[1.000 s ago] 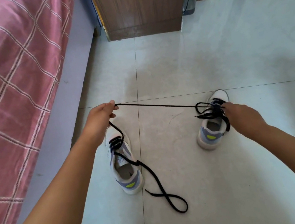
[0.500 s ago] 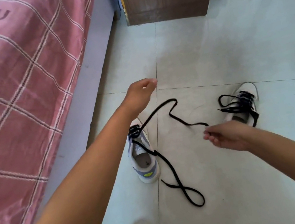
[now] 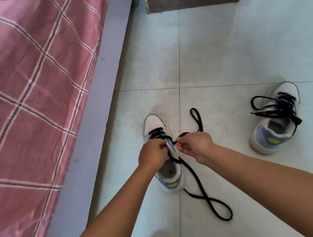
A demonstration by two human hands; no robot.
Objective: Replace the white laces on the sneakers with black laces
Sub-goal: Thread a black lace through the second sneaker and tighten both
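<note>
Both hands work the near sneaker (image 3: 166, 166): left hand (image 3: 152, 154) steadies its tongue, right hand (image 3: 194, 145) fingers pinch the black lace (image 3: 198, 179) to thread it.

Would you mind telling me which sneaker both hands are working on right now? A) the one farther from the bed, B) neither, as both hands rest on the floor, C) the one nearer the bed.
C: the left hand and right hand meet over the sneaker nearer the bed, with the right pinching its black lace, while the other sneaker sits untouched.
</note>
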